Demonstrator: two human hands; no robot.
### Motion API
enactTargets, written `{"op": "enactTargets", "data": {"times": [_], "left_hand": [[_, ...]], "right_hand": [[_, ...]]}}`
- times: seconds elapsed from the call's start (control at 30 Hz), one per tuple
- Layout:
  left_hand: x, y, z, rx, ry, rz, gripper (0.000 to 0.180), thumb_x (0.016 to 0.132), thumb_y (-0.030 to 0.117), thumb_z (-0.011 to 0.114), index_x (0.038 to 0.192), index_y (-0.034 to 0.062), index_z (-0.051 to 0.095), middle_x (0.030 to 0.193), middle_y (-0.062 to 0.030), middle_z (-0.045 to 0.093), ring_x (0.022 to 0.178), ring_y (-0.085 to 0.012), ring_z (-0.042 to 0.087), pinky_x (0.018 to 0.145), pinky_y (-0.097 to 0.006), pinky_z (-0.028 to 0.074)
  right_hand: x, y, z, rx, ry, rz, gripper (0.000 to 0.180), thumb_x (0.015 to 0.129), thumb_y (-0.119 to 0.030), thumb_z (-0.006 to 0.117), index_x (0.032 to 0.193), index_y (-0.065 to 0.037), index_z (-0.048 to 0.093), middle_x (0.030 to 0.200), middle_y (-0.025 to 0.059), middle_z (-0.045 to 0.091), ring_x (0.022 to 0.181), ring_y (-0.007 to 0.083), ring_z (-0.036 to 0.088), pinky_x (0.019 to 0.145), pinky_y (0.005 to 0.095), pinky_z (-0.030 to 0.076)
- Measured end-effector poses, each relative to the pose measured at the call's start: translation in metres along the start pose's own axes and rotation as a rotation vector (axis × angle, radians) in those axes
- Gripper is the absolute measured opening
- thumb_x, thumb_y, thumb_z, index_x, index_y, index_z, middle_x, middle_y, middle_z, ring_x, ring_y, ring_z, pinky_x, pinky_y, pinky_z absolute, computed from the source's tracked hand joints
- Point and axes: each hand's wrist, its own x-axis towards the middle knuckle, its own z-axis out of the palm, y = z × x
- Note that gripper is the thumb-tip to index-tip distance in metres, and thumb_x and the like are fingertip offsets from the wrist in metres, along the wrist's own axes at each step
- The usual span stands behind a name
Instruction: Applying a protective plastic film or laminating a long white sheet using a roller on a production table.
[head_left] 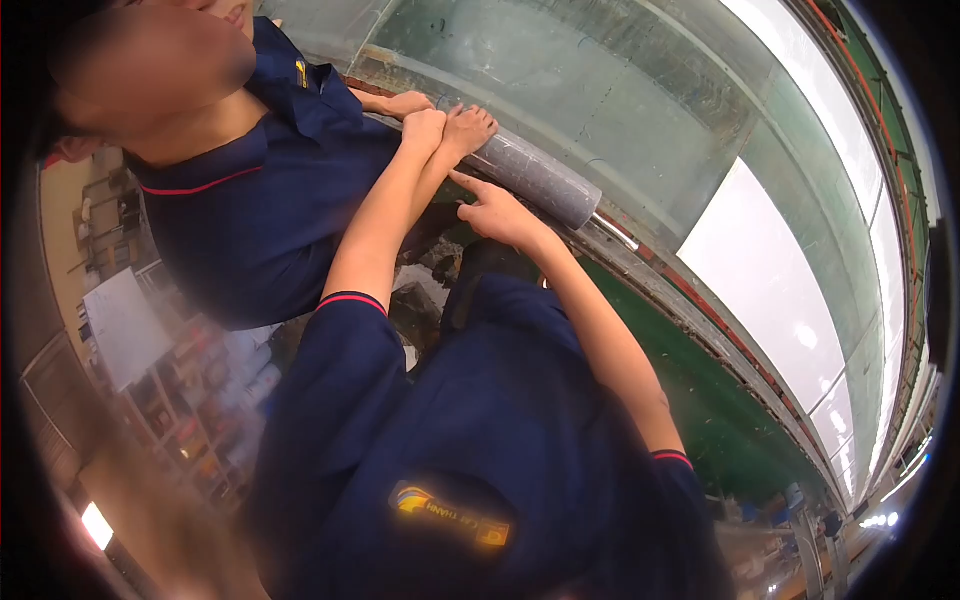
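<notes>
A grey roller [545, 182] lying along a machine's long rail [690, 312] could turn or slip and nip fingers, a danger that would stem from the hands crowded at its left end. The cylinder is dull and scuffed, flecked with pale marks, a bright metal shaft [616, 233] jutting from its right end. The wearer's right hand [495, 212], grasping nothing visible, extends an index finger close to the roller; the left hand [424, 130] looks curled, but what it grasps cannot be told. What appears to be a co-worker's hand [471, 130] rests on the roller, beside a broad grey-green panel [640, 125].
</notes>
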Motion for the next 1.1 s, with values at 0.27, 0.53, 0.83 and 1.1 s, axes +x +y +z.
{"op": "enactTargets", "data": {"times": [0.27, 0.53, 0.83, 1.1], "left_hand": [[0.002, 0.003, 0.000, 0.053, 0.008, -0.009, 0.022, 0.097, 0.018, 0.062, 0.092, 0.0105, 0.081, 0.089, -0.0159, 0.080, 0.087, -0.0320, 0.080, 0.074, -0.046, 0.064], [-0.005, -0.001, 0.002, 0.023, 0.052, 0.055, 0.022, 0.097, 0.018, 0.061, 0.090, 0.0107, 0.080, 0.088, -0.0170, 0.079, 0.085, -0.0336, 0.079, 0.071, -0.047, 0.063], [-0.011, -0.002, -0.001, -0.120, 0.043, 0.045, 0.018, 0.093, 0.023, 0.066, 0.096, 0.0086, 0.076, 0.096, -0.0214, 0.076, 0.095, -0.0396, 0.076, 0.081, -0.052, 0.060], [-0.010, 0.021, -0.025, -0.292, -0.054, 0.029, 0.033, 0.091, 0.024, 0.063, 0.122, 0.0138, 0.064, 0.120, -0.0184, 0.070, 0.115, -0.0432, 0.068, 0.091, -0.056, 0.056]], "right_hand": [[0.025, 0.033, 0.028, -0.128, 0.183, -0.168, 0.078, 0.089, -0.018, 0.063, 0.163, -0.009, 0.042, 0.099, 0.0243, 0.076, 0.087, 0.0332, 0.074, 0.085, 0.0425, 0.057], [0.030, 0.026, 0.047, -0.157, 0.136, -0.047, 0.077, 0.086, -0.024, 0.065, 0.159, -0.009, 0.047, 0.115, 0.0282, 0.074, 0.105, 0.0431, 0.073, 0.095, 0.0486, 0.056], [0.045, 0.038, 0.005, -0.088, 0.375, -0.159, 0.056, 0.088, -0.022, 0.063, 0.141, -0.006, 0.065, 0.102, 0.0265, 0.076, 0.096, 0.0381, 0.076, 0.090, 0.0451, 0.058], [-0.033, 0.126, -0.011, -0.186, 0.762, 0.229, 0.036, 0.087, -0.019, 0.061, 0.118, -0.010, 0.077, 0.120, 0.0191, 0.075, 0.117, 0.0379, 0.070, 0.103, 0.0478, 0.055]]}}
